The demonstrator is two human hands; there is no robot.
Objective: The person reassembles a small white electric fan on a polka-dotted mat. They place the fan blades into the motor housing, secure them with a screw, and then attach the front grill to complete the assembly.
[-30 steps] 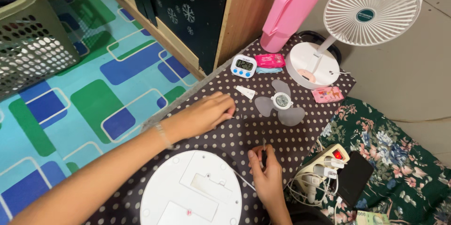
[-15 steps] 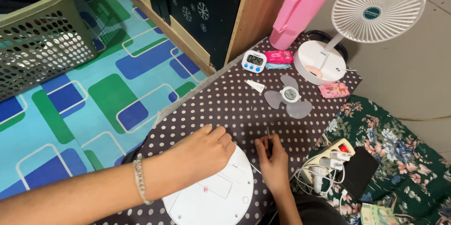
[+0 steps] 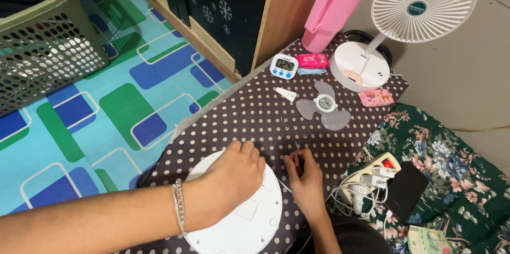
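Observation:
My left hand (image 3: 234, 178) lies palm down on a round white fan base (image 3: 249, 221) that rests upside down on the dark polka-dot cloth (image 3: 249, 116). Its fingers curl over the upper edge of the base. Just to the right, my right hand (image 3: 304, 177) pinches a thin dark screwdriver (image 3: 299, 156) with its tip pointing up and away. A thin white wire runs from the base toward the right hand. Tiny screws (image 3: 283, 121) lie on the cloth farther out.
A grey fan blade (image 3: 323, 106), a small white tube (image 3: 286, 93), a digital timer (image 3: 283, 65), pink packets (image 3: 313, 61), a pink jug (image 3: 336, 4) and a white desk fan (image 3: 393, 26) stand beyond. A power strip (image 3: 372, 177) and black phone (image 3: 405, 190) sit right; a green basket (image 3: 37, 36) stands left.
My left hand came back from the small screws on the cloth and settled on the white base. The right hand kept the screwdriver and barely moved.

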